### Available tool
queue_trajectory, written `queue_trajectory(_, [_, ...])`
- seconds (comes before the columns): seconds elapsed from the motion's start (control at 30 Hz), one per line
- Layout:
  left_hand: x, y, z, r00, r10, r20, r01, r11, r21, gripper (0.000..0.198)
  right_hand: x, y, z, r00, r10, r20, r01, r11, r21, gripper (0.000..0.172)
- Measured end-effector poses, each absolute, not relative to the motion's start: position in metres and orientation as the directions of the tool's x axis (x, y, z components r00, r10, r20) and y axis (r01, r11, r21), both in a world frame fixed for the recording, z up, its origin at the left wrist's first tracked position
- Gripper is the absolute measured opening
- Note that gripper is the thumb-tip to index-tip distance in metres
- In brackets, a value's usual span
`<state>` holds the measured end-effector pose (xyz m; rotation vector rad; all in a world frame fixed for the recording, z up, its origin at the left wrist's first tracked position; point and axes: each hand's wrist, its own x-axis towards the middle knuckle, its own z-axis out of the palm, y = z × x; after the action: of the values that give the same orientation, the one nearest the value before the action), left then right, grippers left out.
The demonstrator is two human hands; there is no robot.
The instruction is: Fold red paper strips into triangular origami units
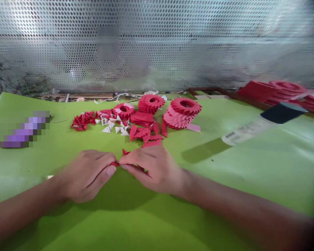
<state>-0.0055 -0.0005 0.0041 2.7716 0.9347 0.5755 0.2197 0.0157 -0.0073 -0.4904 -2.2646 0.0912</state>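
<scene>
Between thumb and fingers, my left hand pinches a small piece of red folded paper. The fingertips of my right hand close on the other end of it, so most of the piece is hidden. Just beyond my right fingertips lies another red folded piece. Past the hands are red folded paper triangles, white folded pieces and flat red paper slips. Ring-shaped stacks of folded paper stand behind: a red one, a small red-and-pink one and a taller pink-and-red one.
A clear bottle with a dark cap is at the right. A pixelated purple object lies at the left. More red paper stacks sit at the back right, behind a brown wooden edge. Perforated metal sheeting rises behind the green table cover.
</scene>
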Motion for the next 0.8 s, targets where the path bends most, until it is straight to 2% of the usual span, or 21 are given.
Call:
queue_trajectory(0.2, [-0.0069, -0.0017, 0.0067, 0.708, 0.632, 0.315, 0.574, -0.775, 0.266, 0.039, 0.2197, 0.0152, -0.0043, -0.633, 0.297, 0.715, 0.301, 0.945, -0.127, 0.009])
queue_trajectory(0.4, [-0.0082, -0.0008, 0.0054, 0.737, 0.589, 0.332, 0.579, -0.804, 0.140, 0.037, 0.2199, 0.0183, -0.0061, -0.636, 0.417, 0.649, 0.320, 0.908, -0.269, 0.010])
queue_trajectory(0.53, [-0.0071, 0.0004, 0.0030, 0.746, 0.559, 0.362, 0.597, -0.802, 0.011, 0.040, 0.2199, 0.0186, -0.0067, -0.638, 0.412, 0.651, 0.322, 0.910, -0.262, 0.011])
queue_trajectory(0.63, [-0.0062, -0.0003, 0.0044, 0.761, 0.536, 0.366, 0.582, -0.813, -0.019, 0.042, 0.2204, 0.0178, -0.0060, -0.636, 0.418, 0.648, 0.330, 0.907, -0.262, 0.012])
queue_trajectory(0.7, [-0.0063, -0.0011, 0.0069, 0.758, 0.557, 0.339, 0.577, -0.815, 0.048, 0.043, 0.2207, 0.0176, -0.0058, -0.632, 0.415, 0.654, 0.341, 0.907, -0.246, 0.011])
queue_trajectory(0.8, [-0.0081, -0.0011, 0.0100, 0.706, 0.655, 0.269, 0.574, -0.752, 0.324, 0.046, 0.2213, 0.0185, -0.0058, -0.625, 0.381, 0.681, 0.348, 0.917, -0.193, 0.010])
